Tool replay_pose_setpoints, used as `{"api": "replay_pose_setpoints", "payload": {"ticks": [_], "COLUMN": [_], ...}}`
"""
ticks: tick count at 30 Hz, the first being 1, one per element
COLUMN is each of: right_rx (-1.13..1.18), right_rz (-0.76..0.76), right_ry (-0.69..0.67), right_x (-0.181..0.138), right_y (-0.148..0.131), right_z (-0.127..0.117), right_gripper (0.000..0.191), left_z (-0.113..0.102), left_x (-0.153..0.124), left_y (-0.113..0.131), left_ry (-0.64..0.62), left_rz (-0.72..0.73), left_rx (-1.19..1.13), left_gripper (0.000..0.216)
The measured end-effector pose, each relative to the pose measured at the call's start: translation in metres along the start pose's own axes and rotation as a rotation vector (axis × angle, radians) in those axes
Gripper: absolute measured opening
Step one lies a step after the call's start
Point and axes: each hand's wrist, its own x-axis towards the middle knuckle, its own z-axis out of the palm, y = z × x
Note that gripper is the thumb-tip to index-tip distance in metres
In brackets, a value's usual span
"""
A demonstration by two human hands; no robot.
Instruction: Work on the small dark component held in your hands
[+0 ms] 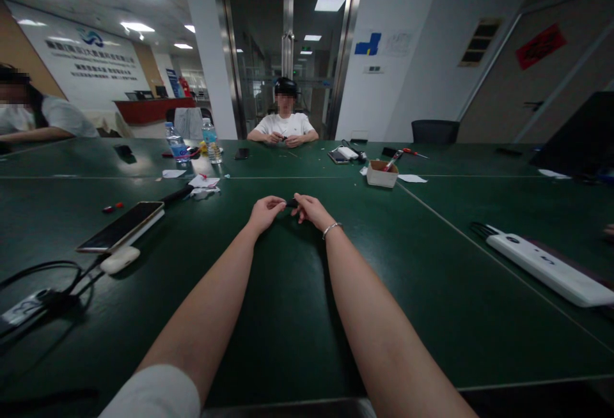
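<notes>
Both my arms reach out over the green table [288,316]. Between my hands is a small black object [291,203], too small and dark for me to name its kind. My left hand [267,212] pinches its left end between thumb and fingertips. On the other end, my right hand [311,211] has its thumb and index finger closed, with the remaining fingers curled below. A silver bracelet [332,230] circles my right wrist. The fingers cover much of the black object, which is held just above the tabletop.
Left of my arms lie a phone [123,225], a white earbud case [119,260] and cables. Water bottles [177,143] stand farther back. A small box [382,175] sits beyond my right hand, a white power strip [547,264] far right. Across the table sits a person [284,125].
</notes>
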Motion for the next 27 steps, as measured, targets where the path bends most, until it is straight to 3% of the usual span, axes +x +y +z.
{"api": "replay_pose_setpoints", "payload": {"ticks": [1, 5, 9, 13, 18, 22, 27], "right_rx": [-0.019, 0.102, 0.068, 0.141, 0.118, 0.146, 0.036], "right_rz": [-0.027, -0.090, -0.019, -0.090, -0.043, -0.073, -0.016], "right_ry": [0.002, 0.033, 0.011, -0.001, -0.018, 0.007, 0.017], "right_x": [0.0004, 0.0008, 0.0001, -0.0025, -0.0027, -0.0005, 0.0013], "right_y": [0.0007, 0.0026, 0.0021, 0.0001, -0.0001, 0.0013, 0.0021], "right_z": [0.0002, 0.0000, -0.0001, -0.0003, -0.0005, -0.0004, 0.0012], "right_gripper": [0.017, 0.044, 0.020, 0.037, 0.016, 0.036, 0.018], "left_z": [-0.0001, -0.0005, -0.0011, -0.0009, 0.0023, 0.0040, 0.0039], "left_x": [0.0002, 0.0005, 0.0010, 0.0021, 0.0032, 0.0031, 0.0021], "left_y": [-0.0006, -0.0024, -0.0037, -0.0048, -0.0057, -0.0070, -0.0061], "left_ry": [0.001, 0.013, 0.006, 0.029, 0.011, 0.016, 0.026], "left_rz": [0.002, 0.013, 0.016, 0.014, 0.023, 0.006, -0.051], "left_rx": [0.003, 0.006, 0.007, 0.000, 0.001, -0.004, -0.026], "left_gripper": [0.030, 0.030, 0.030, 0.031, 0.030, 0.030, 0.032]}}
